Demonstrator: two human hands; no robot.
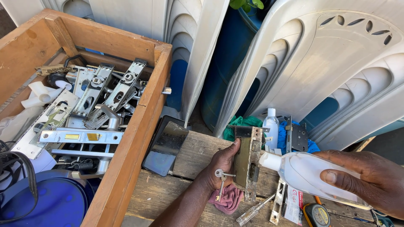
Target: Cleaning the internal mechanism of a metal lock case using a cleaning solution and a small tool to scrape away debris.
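Note:
My left hand holds a worn metal mortise lock body upright on its edge over a wooden table. A key hangs from the lock beside my palm. My right hand grips a clear plastic squeeze bottle tipped sideways, its white nozzle almost touching the lock's edge plate. Under the lock lie a pink rag and a clear-handled screwdriver.
A wooden crate at left holds several metal lock plates and handles. A dark flat phone-like slab lies by the crate. Another lock, a small white bottle, blue and green cloths, a tape measure and white plastic chairs stand behind.

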